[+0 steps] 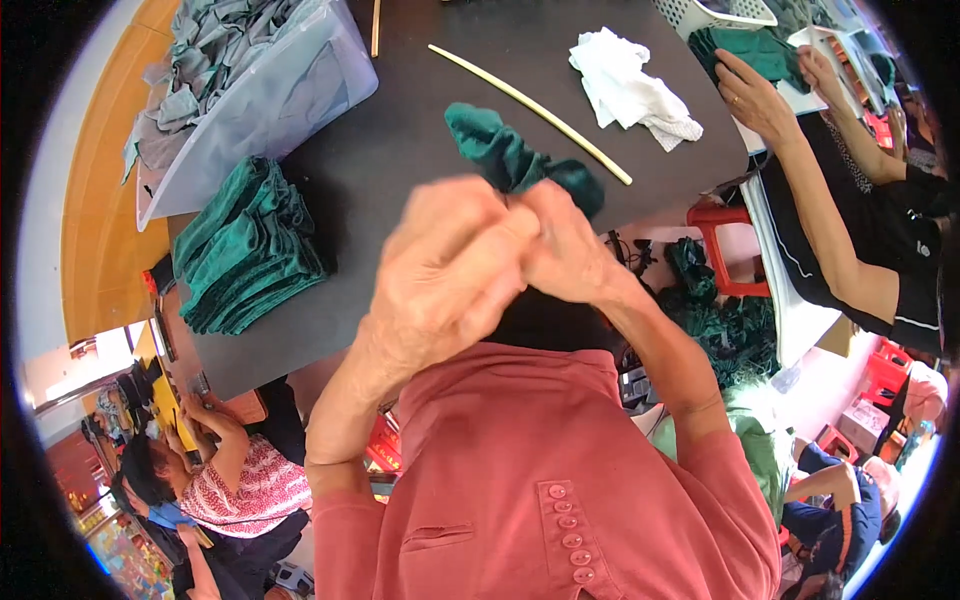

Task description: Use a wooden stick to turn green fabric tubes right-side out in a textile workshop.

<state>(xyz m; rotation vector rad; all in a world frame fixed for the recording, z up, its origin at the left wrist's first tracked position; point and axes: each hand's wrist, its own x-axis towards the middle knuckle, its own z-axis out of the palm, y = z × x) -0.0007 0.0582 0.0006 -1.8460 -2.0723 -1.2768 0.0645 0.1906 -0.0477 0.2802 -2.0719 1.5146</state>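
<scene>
Green gathered cloth (512, 152) held above the table (395, 125)

Fingers of the left hand (440, 268) and the right hand (568, 248) are pinched narrow where they meet, holding the cloth at its near side; blur hides the exact grip. Just beyond lies a pale stick (535, 107), with a white cloth (622, 82) to its right. A stack of green pieces (250, 255) rests at left, beside a translucent bin (275, 115) of grey fabric (205, 75).

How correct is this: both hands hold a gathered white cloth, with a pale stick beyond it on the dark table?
The colour is wrong: the head view shows the left hand and right hand holding a gathered green cloth; the rest stands.
</scene>
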